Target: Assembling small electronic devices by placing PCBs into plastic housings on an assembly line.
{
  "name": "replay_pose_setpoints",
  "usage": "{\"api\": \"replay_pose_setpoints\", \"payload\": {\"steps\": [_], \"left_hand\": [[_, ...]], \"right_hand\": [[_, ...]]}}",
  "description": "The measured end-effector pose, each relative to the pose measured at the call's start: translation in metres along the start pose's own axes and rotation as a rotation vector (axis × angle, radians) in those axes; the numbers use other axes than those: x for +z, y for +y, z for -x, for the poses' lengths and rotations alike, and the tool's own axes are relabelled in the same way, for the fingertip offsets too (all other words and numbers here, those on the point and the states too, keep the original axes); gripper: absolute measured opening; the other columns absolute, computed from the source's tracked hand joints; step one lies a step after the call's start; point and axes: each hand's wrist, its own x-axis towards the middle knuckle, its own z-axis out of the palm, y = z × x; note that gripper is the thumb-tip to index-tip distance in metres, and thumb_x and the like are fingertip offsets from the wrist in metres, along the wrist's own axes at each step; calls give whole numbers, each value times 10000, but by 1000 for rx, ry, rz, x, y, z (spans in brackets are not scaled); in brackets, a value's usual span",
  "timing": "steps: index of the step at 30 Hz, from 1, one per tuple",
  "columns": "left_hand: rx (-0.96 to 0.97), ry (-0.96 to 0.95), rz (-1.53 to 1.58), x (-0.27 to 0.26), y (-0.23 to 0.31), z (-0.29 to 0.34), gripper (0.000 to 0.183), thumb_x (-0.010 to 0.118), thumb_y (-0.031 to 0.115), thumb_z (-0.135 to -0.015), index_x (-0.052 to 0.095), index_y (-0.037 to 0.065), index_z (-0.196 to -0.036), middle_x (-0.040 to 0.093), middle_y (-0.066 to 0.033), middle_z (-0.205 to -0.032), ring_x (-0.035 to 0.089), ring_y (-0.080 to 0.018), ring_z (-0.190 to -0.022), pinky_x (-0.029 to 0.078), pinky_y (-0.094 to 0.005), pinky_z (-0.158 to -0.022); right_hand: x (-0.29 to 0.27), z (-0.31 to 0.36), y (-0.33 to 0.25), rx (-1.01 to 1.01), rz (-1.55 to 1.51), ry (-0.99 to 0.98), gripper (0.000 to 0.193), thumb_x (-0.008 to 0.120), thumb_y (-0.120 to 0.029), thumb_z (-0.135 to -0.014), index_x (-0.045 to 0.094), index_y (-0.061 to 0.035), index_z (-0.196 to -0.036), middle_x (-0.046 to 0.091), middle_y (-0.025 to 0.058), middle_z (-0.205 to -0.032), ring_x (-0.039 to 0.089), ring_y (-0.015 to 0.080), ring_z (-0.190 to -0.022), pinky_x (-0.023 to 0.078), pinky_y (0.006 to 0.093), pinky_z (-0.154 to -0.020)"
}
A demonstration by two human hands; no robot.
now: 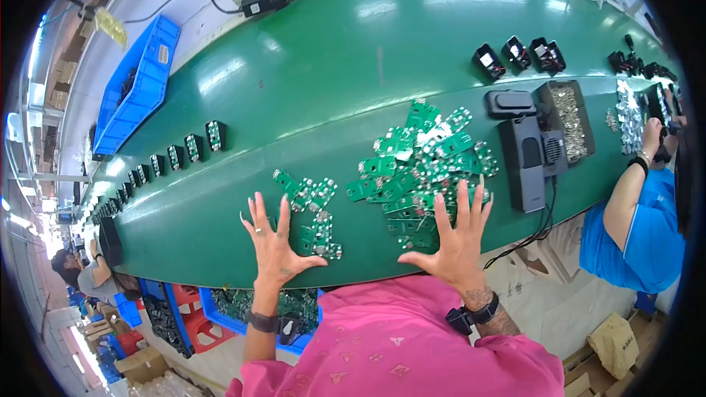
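Observation:
My left hand [275,248] is held with its fingers spread, beside a small group of green circuit boards [318,231] to its right. A ring shows on one finger, and nothing is in the hand. My right hand [457,251] is spread too, at the near right edge of a large heap of green circuit boards [401,176]. Its fingertips overlap the heap in view; I cannot tell whether they touch it. The boards in the heap lie at many angles, with silvery parts on several.
Right of the heap stand a dark grey device [523,165] with cables and a box of small metal parts [570,117]. Black housings [489,62] sit farther back; more housings with boards [215,135] line the left. A blue crate [138,84] stands beyond. A co-worker [636,220] sits at right.

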Motion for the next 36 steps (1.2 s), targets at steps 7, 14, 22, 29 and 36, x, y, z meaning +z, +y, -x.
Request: {"api": "replay_pose_setpoints", "payload": {"steps": [7,14,22,29,36], "left_hand": [[97,-55,-57,8,23,-37,1303,687,871,-465,343,210,-1534,202,-236,-1588,138,-491,-1459,50,-756,-1081],[341,-20,121,30,96,-65,1201,633,864,-540,338,254,-1532,339,-220,-1494,239,-426,-1429,55,-756,-1092],[300,99,123,44,131,-62,1188,655,848,-528,365,259,-1518,323,-184,-1507,215,-441,-1436,86,-761,-1084],[75,133,100,44,118,-26,1249,662,861,-527,336,181,-1522,257,-221,-1538,191,-469,-1443,104,-736,-1094],[28,98,106,55,125,-39,1329,708,836,-490,292,125,-1532,258,-211,-1544,233,-432,-1438,97,-722,-1111]], "right_hand": [[6,-10,8,-40,220,-83,1053,771,-677,-649,409,-147,-1485,197,253,-1582,126,485,-1467,118,711,-1109],[-2,-17,19,-50,192,-68,1090,793,-653,-632,377,-145,-1502,180,248,-1584,108,474,-1473,120,670,-1141],[-11,-23,45,-71,226,-64,1187,753,-705,-637,288,-61,-1521,173,242,-1585,112,458,-1475,97,635,-1160],[-11,-39,46,-95,249,-166,1208,738,-737,-636,278,-48,-1515,184,243,-1579,116,452,-1473,73,656,-1151],[-57,-91,40,-184,131,-157,998,808,-511,-716,373,-13,-1463,245,261,-1549,228,456,-1435,203,568,-1159]]}}
